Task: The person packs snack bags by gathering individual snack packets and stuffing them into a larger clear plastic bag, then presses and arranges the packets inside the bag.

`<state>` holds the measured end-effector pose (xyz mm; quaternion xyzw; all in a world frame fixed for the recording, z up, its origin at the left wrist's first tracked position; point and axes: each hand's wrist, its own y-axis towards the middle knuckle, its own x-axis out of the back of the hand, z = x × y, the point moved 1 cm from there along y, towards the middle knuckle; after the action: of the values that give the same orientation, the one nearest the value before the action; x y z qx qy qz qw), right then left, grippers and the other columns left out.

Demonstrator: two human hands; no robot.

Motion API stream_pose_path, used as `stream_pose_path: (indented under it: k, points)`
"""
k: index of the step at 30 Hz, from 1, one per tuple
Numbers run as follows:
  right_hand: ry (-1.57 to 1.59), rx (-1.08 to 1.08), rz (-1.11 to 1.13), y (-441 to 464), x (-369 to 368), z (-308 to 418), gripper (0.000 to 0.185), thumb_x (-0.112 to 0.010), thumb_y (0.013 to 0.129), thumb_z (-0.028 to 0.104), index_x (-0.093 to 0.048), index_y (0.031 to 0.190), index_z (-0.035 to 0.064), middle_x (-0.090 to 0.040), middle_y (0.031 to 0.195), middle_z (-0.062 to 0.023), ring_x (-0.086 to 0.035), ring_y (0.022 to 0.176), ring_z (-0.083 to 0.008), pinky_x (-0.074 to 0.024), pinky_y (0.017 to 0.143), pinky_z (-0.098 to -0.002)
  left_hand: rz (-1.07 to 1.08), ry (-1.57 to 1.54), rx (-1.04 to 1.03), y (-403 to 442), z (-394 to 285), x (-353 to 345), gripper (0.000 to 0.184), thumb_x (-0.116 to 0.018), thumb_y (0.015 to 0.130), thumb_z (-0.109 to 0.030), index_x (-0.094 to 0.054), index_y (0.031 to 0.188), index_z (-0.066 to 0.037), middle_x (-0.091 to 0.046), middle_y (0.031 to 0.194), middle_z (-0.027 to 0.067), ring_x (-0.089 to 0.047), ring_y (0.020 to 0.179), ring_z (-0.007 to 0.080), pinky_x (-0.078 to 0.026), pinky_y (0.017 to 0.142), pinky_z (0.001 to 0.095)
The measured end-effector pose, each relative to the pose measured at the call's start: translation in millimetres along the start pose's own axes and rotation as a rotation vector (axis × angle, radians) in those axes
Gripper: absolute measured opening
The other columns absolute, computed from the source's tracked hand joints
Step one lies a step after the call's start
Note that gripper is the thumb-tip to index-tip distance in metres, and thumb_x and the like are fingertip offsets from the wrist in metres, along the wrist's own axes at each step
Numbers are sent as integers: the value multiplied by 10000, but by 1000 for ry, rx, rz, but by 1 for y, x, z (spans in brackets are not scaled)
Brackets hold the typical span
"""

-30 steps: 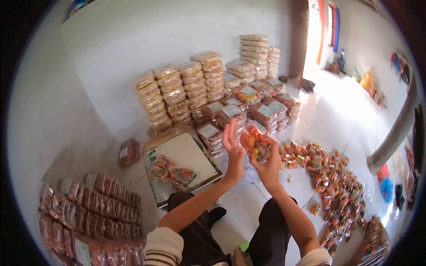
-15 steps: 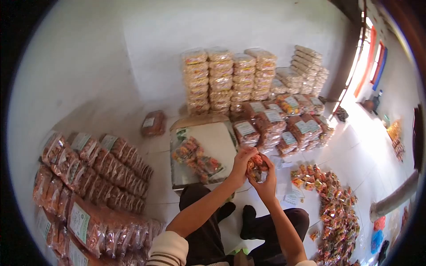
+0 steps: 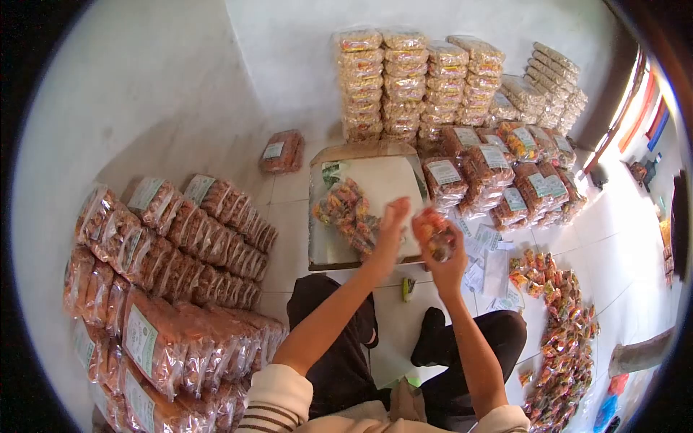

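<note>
My right hand (image 3: 449,261) is closed around a bunch of small, clear-wrapped snack packets (image 3: 434,232), reddish-orange and brown, near the right front corner of a low, white-topped stand (image 3: 390,172). My left hand (image 3: 390,229) is just left of it, raised over the stand's front part and apart from the packets. Its fingers look stretched and hold nothing, though motion blurs them. More small packets (image 3: 345,206) lie heaped on the left part of the white top, the lower ones partly behind my left hand.
Stacked bags of brown snacks (image 3: 173,267) fill the left. Pale bags (image 3: 404,79) are piled against the wall, with labelled brown bags (image 3: 491,169) in front. Paper sheets (image 3: 494,270) and a long heap of small packets (image 3: 559,339) lie on the right floor. A green-handled cutter (image 3: 408,289) lies before the stand.
My hands were together on the packets. Now my left hand has come away to the left, while my right hand keeps the packets. The view has shifted, showing the floor before the stand.
</note>
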<state>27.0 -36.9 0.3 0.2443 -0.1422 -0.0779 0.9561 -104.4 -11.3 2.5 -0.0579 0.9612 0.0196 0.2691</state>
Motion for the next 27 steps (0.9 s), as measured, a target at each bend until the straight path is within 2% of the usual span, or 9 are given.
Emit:
stream_pose_path:
  k: [2, 4, 5, 6, 10, 13, 17, 19, 27]
  points:
    - [127, -103, -151, 8, 5, -18, 508, -695, 661, 37, -467, 1115, 21, -538, 1035, -95, -524, 927, -169, -429, 812, -282, -110, 95, -35, 7, 3, 27, 445, -580, 820, -317, -439, 1145, -48, -465, 1123, 64, -413, 1043, 149, -353, 837, 283]
    - [252, -202, -307, 5, 11, -43, 470, -685, 688, 31, -460, 1100, 14, -532, 1059, -98, -523, 944, -168, -426, 831, -281, -204, 850, -280, 25, 33, 69, 593, -629, 757, -381, -393, 1172, -30, -370, 1202, 131, -354, 1091, 249, -294, 901, 433]
    - [333, -282, -468, -4, 13, -57, 446, -673, 710, 26, -445, 1092, 6, -524, 1080, -108, -520, 965, -172, -420, 852, -284, -204, 855, -277, 21, 46, 77, 593, -629, 757, -381, -393, 1172, -30, -370, 1202, 131, -354, 1091, 249, -294, 901, 433]
    - [415, -364, -630, -15, 13, -71, 422, -661, 731, 20, -429, 1084, -1, -515, 1100, -118, -517, 985, -175, -414, 874, -288, -145, 1186, -349, 9, 63, 83, 667, -660, 717, -369, -362, 1205, -25, -326, 1241, 151, -309, 1133, 292, -263, 925, 472]
    - [370, -441, -634, -82, -10, -123, 420, -653, 746, 25, -402, 1081, -11, -506, 1115, -139, -514, 1007, -189, -406, 897, -306, -42, 1865, -251, -30, 93, 67, 901, -728, 613, -341, -249, 1300, -7, -220, 1332, 207, -177, 1252, 366, -167, 999, 538]
    - [410, -453, -589, -108, -24, -138, 460, -679, 734, 68, -430, 1110, -23, -511, 1040, -98, -526, 919, -159, -444, 801, -267, 10, 2104, -274, -23, 118, 71, 821, -672, 690, -310, -243, 1318, 0, -214, 1356, 213, -108, 1299, 354, -108, 1015, 570]
    - [150, -500, -322, -114, -22, -129, 504, -688, 700, 50, -430, 1131, -1, -504, 1038, -104, -524, 930, -176, -423, 824, -274, -48, 2210, -440, -4, 138, 81, 616, -578, 789, -265, -320, 1304, -46, -293, 1348, 149, -148, 1301, 322, -114, 1004, 592]
    - [-43, -380, -88, -111, -26, -125, 580, -691, 640, 11, -424, 1155, -3, -518, 1057, -135, -520, 955, -220, -413, 838, -302, -141, 1887, -494, 2, 136, 81, 400, -468, 870, -223, -428, 1257, -130, -378, 1306, 69, -209, 1287, 291, -118, 999, 598]
    - [-92, -51, 111, -87, -58, -137, 694, -688, 524, -36, -434, 1168, 18, -482, 1149, -152, -466, 1045, -339, -389, 885, -383, -160, 1613, -443, 9, 121, 79, 313, -413, 907, -243, -494, 1207, -204, -408, 1258, 55, -280, 1242, 308, -123, 981, 613]
